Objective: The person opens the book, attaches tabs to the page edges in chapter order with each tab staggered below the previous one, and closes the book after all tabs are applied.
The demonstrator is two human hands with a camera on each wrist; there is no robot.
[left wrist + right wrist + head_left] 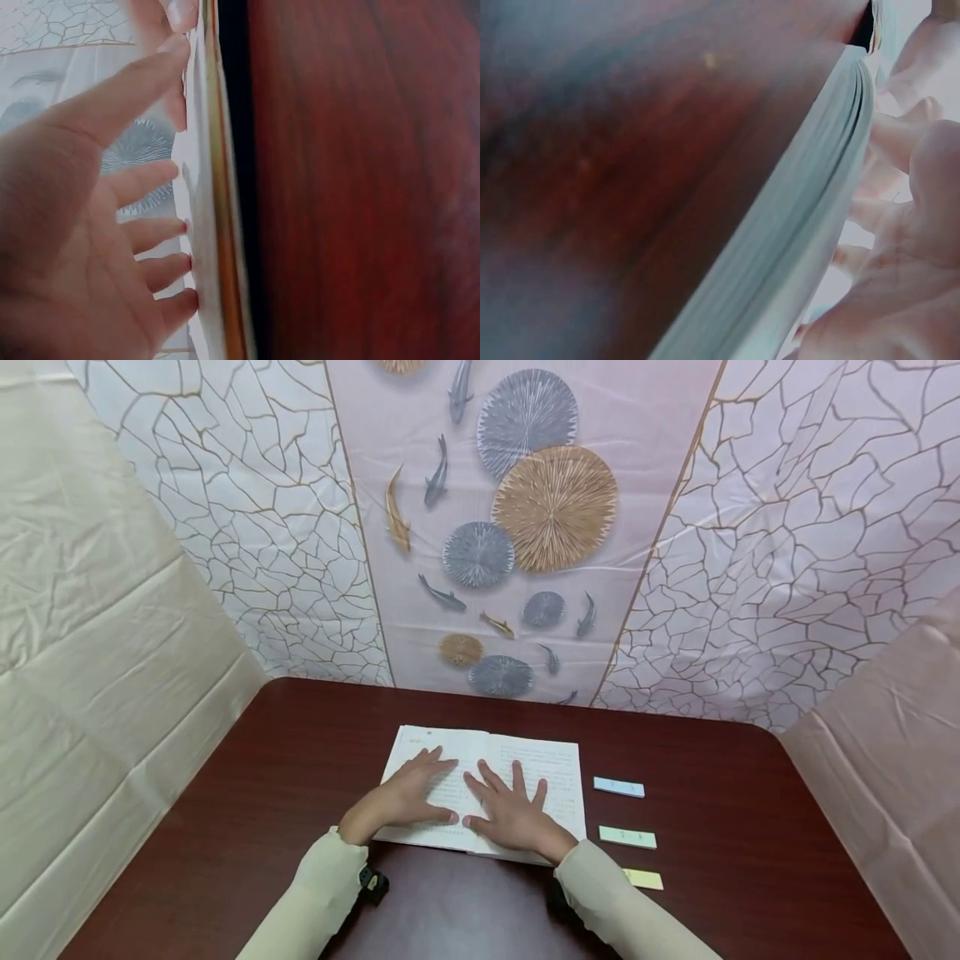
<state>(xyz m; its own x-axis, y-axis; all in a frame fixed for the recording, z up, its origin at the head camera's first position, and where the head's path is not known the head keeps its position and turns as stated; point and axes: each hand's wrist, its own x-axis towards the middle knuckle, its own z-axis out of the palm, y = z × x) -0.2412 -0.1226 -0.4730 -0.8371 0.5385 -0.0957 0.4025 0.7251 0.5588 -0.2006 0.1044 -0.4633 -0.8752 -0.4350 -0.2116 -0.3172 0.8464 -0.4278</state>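
Note:
An open book [468,747] with printed pages lies flat on the dark red-brown table. On its left page rests my left hand [412,793], fingers spread and thumb toward the spine. My right hand [513,814] presses on the right page, its fingers fanned out near the middle fold. The two thumbs almost meet close to the spine. In the left wrist view the fingertips [180,262] touch the page along the thin side of the book [217,187]. The right wrist view shows a thicker stack of pages [802,180] beside the right hand [900,255].
To the right of the book lie three paper strips: a blue one [618,787], a green one [627,837] and a yellow one [645,879] partly behind the right sleeve. The table [315,727] ends at a patterned cloth backdrop [480,635], with plain cloth at both sides.

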